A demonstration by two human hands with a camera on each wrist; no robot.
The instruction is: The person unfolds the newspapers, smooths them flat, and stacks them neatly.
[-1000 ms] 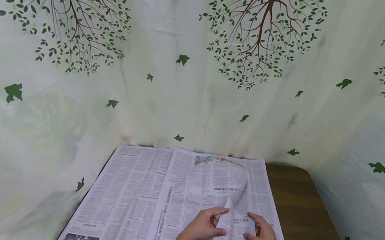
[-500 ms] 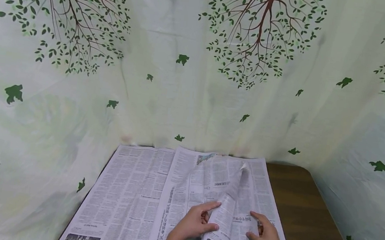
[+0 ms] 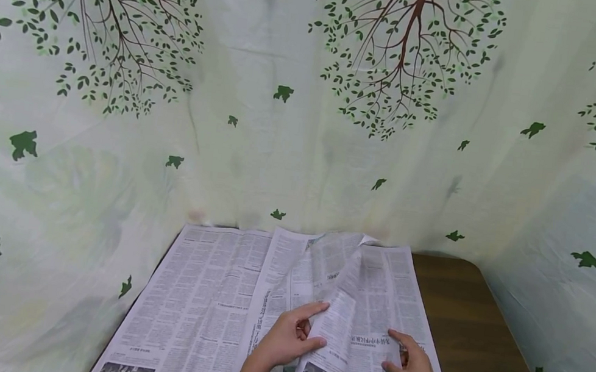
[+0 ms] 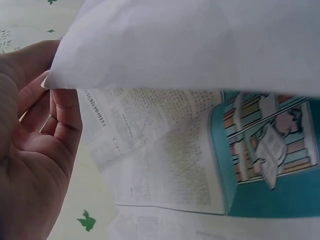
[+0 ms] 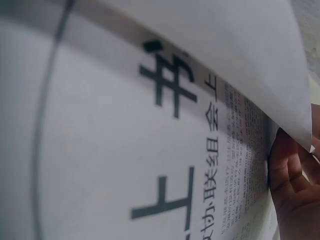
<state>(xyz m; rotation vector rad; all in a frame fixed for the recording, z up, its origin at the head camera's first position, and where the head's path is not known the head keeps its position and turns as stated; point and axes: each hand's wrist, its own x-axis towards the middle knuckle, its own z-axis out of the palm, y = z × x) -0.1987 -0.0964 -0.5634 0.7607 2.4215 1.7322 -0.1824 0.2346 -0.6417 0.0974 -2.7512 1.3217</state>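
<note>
Printed newspaper sheets [image 3: 197, 297] lie over the table. My left hand [image 3: 286, 338] pinches the edge of a raised newspaper page [image 3: 333, 331] between thumb and fingers. That page curls up in a fold, its far end rising near the back edge. In the left wrist view the left hand [image 4: 40, 125] is at the page's edge, with a teal illustration [image 4: 272, 145] on the sheet below. Right of the fold, my right hand [image 3: 415, 368] holds the edge of another page [image 3: 371, 366] between thumb and fingers. The right wrist view shows that hand [image 5: 297, 175] at the lifted page's edge.
Dark brown tabletop [image 3: 479, 342] shows to the right of the newspapers. A pale cloth backdrop [image 3: 326, 177] printed with trees and green leaves hangs close behind the table and along both sides.
My left hand has moved left and slightly up, drawing its page over, and the fold has grown wider. The far end of the page has lifted. My right hand has hardly moved.
</note>
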